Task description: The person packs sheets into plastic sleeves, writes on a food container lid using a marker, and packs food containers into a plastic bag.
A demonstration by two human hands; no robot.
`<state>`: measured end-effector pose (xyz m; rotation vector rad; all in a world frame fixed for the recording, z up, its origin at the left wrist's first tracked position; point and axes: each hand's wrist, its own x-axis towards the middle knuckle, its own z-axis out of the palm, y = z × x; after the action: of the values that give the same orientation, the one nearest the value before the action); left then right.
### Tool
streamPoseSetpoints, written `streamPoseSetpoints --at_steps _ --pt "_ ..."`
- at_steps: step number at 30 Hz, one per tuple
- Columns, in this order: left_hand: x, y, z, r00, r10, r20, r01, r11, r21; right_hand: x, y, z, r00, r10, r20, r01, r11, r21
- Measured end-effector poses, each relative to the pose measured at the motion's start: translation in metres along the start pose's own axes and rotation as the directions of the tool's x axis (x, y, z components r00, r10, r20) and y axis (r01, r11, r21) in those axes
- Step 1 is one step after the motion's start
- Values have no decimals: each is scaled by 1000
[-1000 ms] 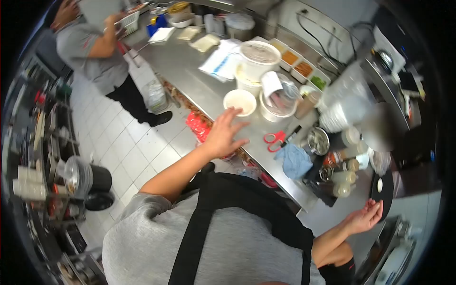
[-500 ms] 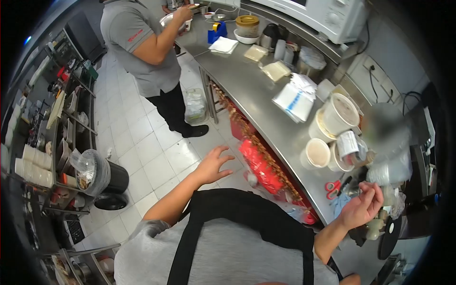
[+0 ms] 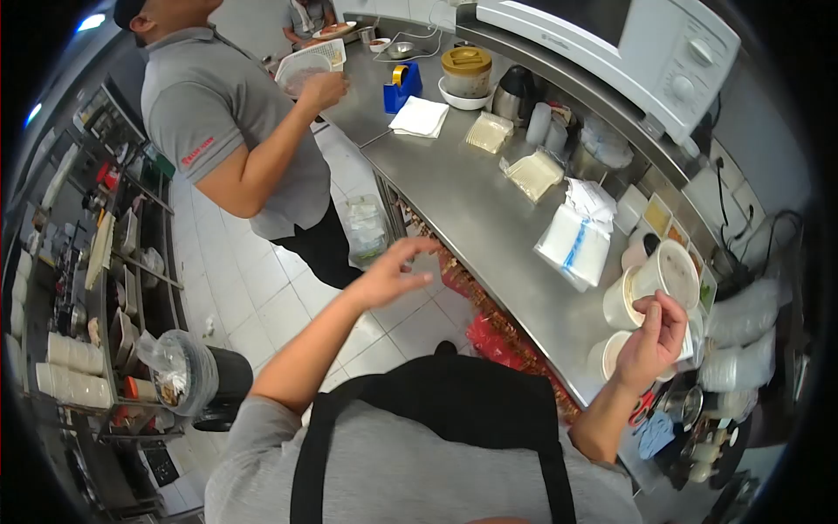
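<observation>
My left hand (image 3: 393,278) is in the air beside the steel counter's front edge, fingers spread and holding nothing. Over the counter's right part is my right hand (image 3: 653,342), its fingers curled in toward the thumb with nothing visible in them. It overlaps a group of white tubs in the picture. One tub with a pale lid (image 3: 669,269) stands on top of another tub (image 3: 618,301), and a lower tub (image 3: 606,354) sits partly behind my wrist. Whether the hand touches any tub, I cannot tell. Red-handled scissors (image 3: 642,406) and a blue cloth (image 3: 655,435) lie near my right forearm.
White napkin packs (image 3: 572,249) and plastic-wrapped stacks (image 3: 534,175) lie along the steel counter (image 3: 454,210). A microwave (image 3: 559,44) is on the shelf above. A co-worker (image 3: 236,131) stands at front left, holding a white container. A bin (image 3: 223,371) stands by the left shelves.
My view has shifted forward along the counter, toward the co-worker. My right hand now overlaps the tubs and its fingers are more curled. The co-worker's container hand has lowered.
</observation>
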<state>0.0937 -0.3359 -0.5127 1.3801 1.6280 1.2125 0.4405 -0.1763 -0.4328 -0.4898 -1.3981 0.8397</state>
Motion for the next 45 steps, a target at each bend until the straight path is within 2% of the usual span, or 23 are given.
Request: streamPoseSetpoints --at_steps 2,5,7,9,12,14,16,19,22,25,27,28,29,31,32,33,35,37,40,41,43,44,45 --pt "31 -15 -13 990 -102 -98 64 940 -335 16 25 15 1000 25 -4 -25 999 32" --pt "68 -39 -43 910 -378 -171 180 730 -660 40 54 34 993 106 50 -108 994 29" --pt "94 -73 -61 874 -434 -218 146 662 -735 56 65 48 984 148 100 -148 989 1" --pt "122 -108 -79 811 -483 -329 19 584 -811 69 72 61 970 188 154 -182 982 -54" --pt "178 -148 -119 727 -519 -449 -60 603 -795 77 75 80 936 253 243 -225 965 -137" --pt "229 -167 -156 737 -485 -471 -69 639 -766 79 82 88 908 298 294 -237 945 -228" --pt "285 -182 -195 702 -479 -527 -73 688 -722 78 88 99 890 334 312 -239 922 -306" --pt "352 -191 -239 696 -458 -553 -51 737 -674 77 91 138 876 393 279 -284 889 -360" --pt "402 -203 -272 676 -474 -565 9 771 -636 90 102 198 862 392 322 -248 879 -408" --pt "429 -218 -295 634 -452 -628 -10 807 -591 114 128 266 758 378 531 -115 879 -463" --pt "440 -242 -290 668 -364 -649 -21 863 -506 131 153 315 690 350 634 -44 894 -446" --pt "441 -252 -288 681 -317 -661 -30 889 -458 138 169 342 674 346 653 -49 902 -428" --pt "437 -249 -286 680 -302 -668 -131 847 -516 146 188 371 660 338 671 -53 912 -407" --pt "429 -252 -283 739 -204 -643 -139 887 -441 158 239 432 663 316 679 -78 931 -357" --pt "425 -255 -283 770 -181 -612 -133 892 -431 163 263 464 670 363 648 -152 921 -358" --pt "421 -258 -288 829 -225 -511 -52 880 -472 169 289 495 673 410 616 -225 906 -358" --pt "414 -265 -295 906 -310 -288 120 840 -528 181 352 548 733 374 568 -172 910 -377" --pt "418 -262 -280 886 -257 -387 47 878 -477 193 398 590 738 494 459 -195 808 -555" --pt "423 -226 -273 863 -349 -364 55 782 -621 192 456 636 517 795 317 -647 606 -463" --pt "423 -211 -278 857 -402 -323 72 714 -696 192 461 642 514 796 320 -649 605 -461" --pt "423 -210 -284 884 -379 -275 93 718 -690 191 452 648 509 797 326 -651 604 -459" --pt "424 -211 -285 879 -383 -283 93 721 -686 189 439 645 603 757 250 -624 644 -443" --pt "426 -211 -286 876 -383 -293 90 726 -681 187 418 640 657 698 284 -567 706 -424"
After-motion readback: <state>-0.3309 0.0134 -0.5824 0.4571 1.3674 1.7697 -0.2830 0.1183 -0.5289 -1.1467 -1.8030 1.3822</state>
